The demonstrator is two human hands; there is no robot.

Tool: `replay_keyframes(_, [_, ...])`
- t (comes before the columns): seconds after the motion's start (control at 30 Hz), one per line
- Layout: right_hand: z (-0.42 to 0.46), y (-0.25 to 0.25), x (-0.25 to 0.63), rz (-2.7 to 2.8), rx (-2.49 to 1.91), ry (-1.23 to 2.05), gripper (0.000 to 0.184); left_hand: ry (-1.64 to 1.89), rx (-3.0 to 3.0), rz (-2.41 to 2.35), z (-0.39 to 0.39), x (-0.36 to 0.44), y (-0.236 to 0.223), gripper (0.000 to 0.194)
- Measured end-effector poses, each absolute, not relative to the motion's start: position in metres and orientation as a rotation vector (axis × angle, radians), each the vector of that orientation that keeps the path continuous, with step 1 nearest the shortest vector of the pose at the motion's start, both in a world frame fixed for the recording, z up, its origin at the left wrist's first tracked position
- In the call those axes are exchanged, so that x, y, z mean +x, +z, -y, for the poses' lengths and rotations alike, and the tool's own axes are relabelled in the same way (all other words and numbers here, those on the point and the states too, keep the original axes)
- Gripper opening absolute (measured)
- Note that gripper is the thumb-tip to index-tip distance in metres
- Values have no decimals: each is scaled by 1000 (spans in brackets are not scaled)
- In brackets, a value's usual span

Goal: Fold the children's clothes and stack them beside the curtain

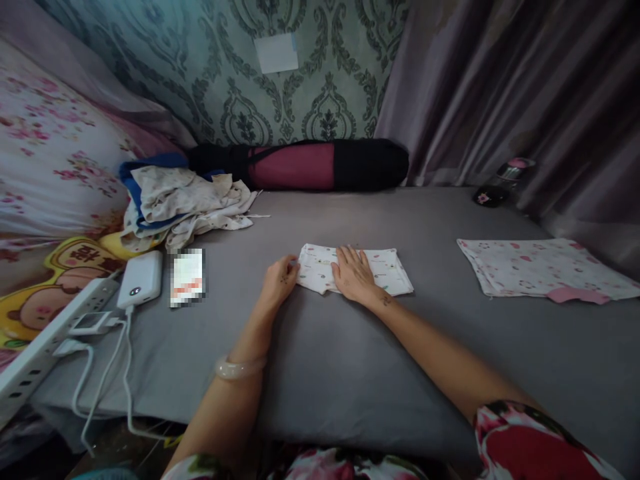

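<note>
A small white patterned cloth (387, 270), folded into a rectangle, lies on the grey bed sheet (350, 360). My right hand (354, 275) rests flat on its middle, fingers stretched out. My left hand (280, 279) pinches the cloth's left edge with curled fingers. A pale bangle (239, 368) sits on my left wrist.
A second folded cloth with pink prints (543, 267) lies to the right. A heap of unfolded clothes (185, 200) sits at the back left beside a black and maroon roll bag (310, 165). A power bank (141, 278), cables and a power strip (45, 333) lie at the left. A bottle (503, 180) lies by the curtain.
</note>
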State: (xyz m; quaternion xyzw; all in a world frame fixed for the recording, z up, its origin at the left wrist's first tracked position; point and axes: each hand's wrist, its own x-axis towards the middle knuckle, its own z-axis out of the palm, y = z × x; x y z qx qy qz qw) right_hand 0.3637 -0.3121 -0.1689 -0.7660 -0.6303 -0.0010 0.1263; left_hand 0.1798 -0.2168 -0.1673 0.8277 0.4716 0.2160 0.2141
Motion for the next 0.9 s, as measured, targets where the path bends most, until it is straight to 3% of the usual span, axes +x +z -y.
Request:
replay_keyframes(0.33, [303,-153,348,1854,-2245,31,54,612,2270,-1360,218,179,-166,32])
replay_keyframes(0.9, [290,-168,328,1855,-2192,5,58,680,2170,-1468,219,180,-161,27])
